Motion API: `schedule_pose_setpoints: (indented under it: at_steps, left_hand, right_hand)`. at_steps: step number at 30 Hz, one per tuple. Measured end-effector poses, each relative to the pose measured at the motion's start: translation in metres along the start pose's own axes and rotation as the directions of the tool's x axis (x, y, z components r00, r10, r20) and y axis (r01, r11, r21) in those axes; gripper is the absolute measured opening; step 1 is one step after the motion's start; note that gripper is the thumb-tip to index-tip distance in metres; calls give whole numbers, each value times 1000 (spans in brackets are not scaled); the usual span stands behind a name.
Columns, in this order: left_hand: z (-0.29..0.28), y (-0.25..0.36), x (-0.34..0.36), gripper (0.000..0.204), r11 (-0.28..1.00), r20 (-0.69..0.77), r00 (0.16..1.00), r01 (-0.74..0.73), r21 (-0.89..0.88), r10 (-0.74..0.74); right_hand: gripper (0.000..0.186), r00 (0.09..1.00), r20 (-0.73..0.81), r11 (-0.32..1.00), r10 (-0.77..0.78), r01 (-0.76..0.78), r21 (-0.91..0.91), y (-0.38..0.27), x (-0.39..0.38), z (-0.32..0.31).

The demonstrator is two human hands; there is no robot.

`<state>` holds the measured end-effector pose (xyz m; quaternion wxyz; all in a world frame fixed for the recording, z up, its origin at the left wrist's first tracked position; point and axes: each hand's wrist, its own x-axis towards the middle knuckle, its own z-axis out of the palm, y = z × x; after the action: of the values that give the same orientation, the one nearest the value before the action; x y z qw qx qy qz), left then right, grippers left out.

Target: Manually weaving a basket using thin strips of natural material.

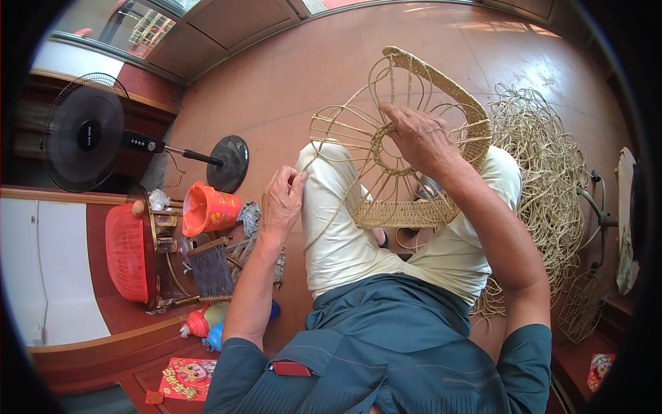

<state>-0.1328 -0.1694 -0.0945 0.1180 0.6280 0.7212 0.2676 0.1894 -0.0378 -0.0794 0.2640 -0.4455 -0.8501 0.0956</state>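
A round wire frame partly woven with straw rope, like a basket (400,215), rests tilted across my knees. Its outer band is closely woven along the right and near sides, while bare wire spokes and loops show at the left and top. My right hand (422,140) is closed on the frame's spokes just above the small rope-bound centre ring (376,149). Beside my left knee, my left hand (281,200) pinches a straw rope (314,160) that runs up to the frame's left edge. A loose rope length hangs over my left thigh.
A big heap of loose straw rope (548,186) lies on the floor at the right. At the left stand a black fan (89,134), a red bucket (207,210), a red plastic basket (127,252) and a small stool (211,270). A metal-legged stand (603,219) is far right.
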Motion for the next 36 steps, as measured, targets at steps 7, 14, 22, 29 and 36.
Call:
schedule_pose_setpoints:
  at_steps: [7, 14, 22, 29, 36]
  left_hand:
    - [-19, -14, -24, 27, 1000, 156, 988, -21, 16, 18]
    - [-35, -131, -123, 31, 895, 336, 888, 159, 417, -314]
    - [-41, -165, -132, 31, 769, 501, 808, -96, 632, -311]
    - [10, 71, -51, 23, 964, 15, 967, -254, 73, 254]
    - [44, 87, -57, 18, 889, 89, 919, -395, 231, 385]
  right_hand:
    - [40, 998, -57, 999, -28, 29, 25, 2, -3, 3]
    - [32, 987, -130, 992, -91, 101, 72, 7, -1, 9]
    - [29, 997, -65, 997, -43, 47, 63, 10, -4, 7]
    - [34, 992, -121, 997, -44, 50, 53, 2, -4, 6]
    - [41, 1000, -11, 1000, -14, 14, 28, 2, -6, 2]
